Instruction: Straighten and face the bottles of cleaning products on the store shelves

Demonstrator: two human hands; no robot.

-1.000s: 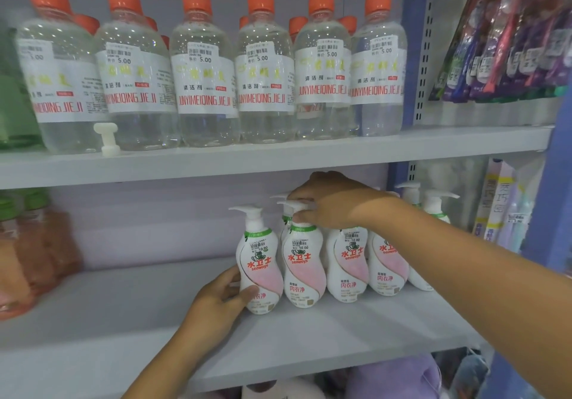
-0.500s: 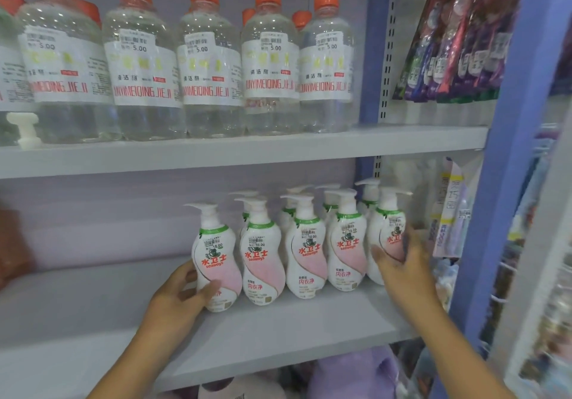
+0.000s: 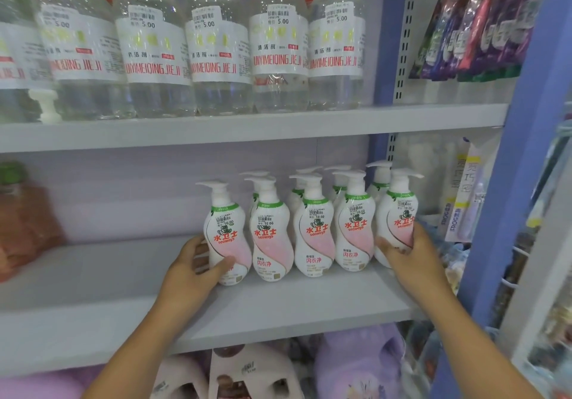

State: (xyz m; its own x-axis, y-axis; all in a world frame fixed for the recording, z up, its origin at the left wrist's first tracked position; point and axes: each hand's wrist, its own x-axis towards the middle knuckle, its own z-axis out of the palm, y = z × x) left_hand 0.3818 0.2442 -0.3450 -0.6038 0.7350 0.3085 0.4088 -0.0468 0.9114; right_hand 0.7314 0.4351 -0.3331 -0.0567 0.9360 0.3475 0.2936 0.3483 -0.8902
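1. Grey store shelving (image 3: 278, 302) with a lilac back panel fills the view, framed on the right by a blue upright (image 3: 520, 151); the row being worked stands on the middle shelf.
2. Left hand (image 3: 192, 270) is wrapped round the lower body of the leftmost pump bottle (image 3: 226, 234), thumb across the front and fingers behind it, at the left end of the front row.
3. Right hand (image 3: 408, 253) cups the base of the rightmost pump bottle (image 3: 397, 222), fingers curled round its right side, thumb low on the front.
4. Between the two held bottles stand three more pump bottles (image 3: 312, 231), close together, upright, red lettering and price stickers facing out.
5. A second row of the same bottles stands behind them; only spouts (image 3: 309, 171) and green collars show, so how those labels face cannot be told.
6. Judged from this, the front row is nearly faced. The leftmost bottle sits slightly forward of its neighbours with a small gap, and the rightmost label is turned a little to the right; both look like the last touches.
7. On the upper shelf (image 3: 247, 126), clear bottles with orange caps (image 3: 216, 42) already show their labels forward; a loose white plastic piece (image 3: 46, 106) stands among them at the left.
8. Hard to make out: blurred orange packs (image 3: 24, 222) at far left, purple and white containers (image 3: 356, 364) below cut off by the shelf edge, and hanging packets (image 3: 483, 21) at upper right.
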